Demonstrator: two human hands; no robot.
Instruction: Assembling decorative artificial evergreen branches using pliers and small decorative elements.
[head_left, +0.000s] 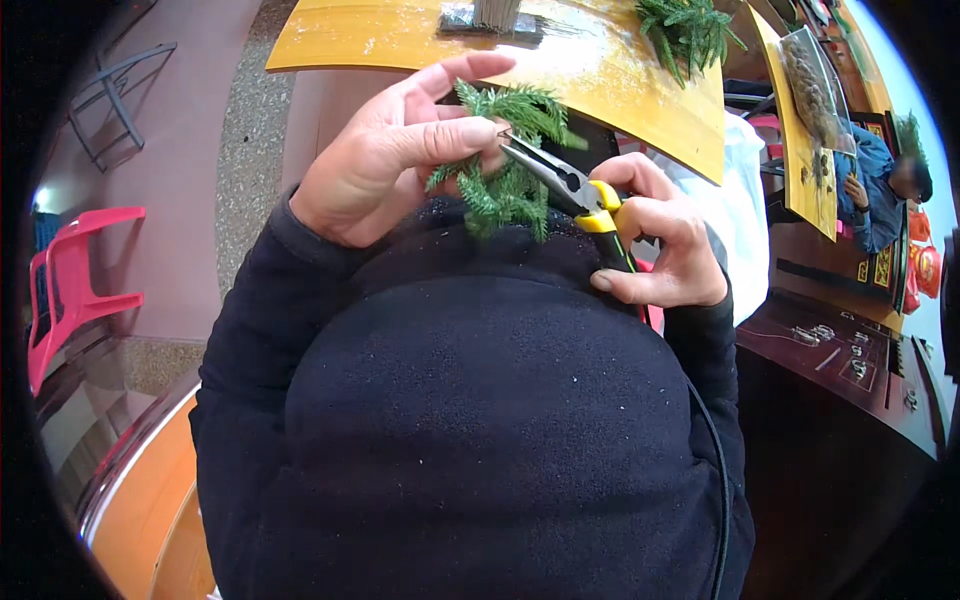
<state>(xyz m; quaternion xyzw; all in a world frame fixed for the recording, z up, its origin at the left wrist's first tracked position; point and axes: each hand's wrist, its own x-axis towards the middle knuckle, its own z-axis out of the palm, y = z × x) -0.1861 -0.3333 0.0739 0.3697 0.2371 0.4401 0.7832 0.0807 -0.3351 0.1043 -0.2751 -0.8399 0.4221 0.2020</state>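
In front of my chest, my left hand point(365, 165) pinches a green artificial pine sprig point(505, 195) between thumb and fingers. Its needles fan out above and below the grip. My right hand point(665, 235) is wrapped round the handles of long-nose pliers point(555, 178) with yellow and black grips. The plier tips meet what looks like a thin brown wire or stem end right by my left thumb. Whether the jaws are fully closed on it I cannot make out, since my thumb covers part of that spot.
A yellow wooden table point(640, 115) strewn with white flecks stands ahead. It bears a pile of green pine sprigs point(690, 35) and a brownish upright bundle point(496, 14). White plastic sheeting point(738, 190) hangs at right. A pink chair point(100, 300) is left; another person point(875, 205) sits far right.
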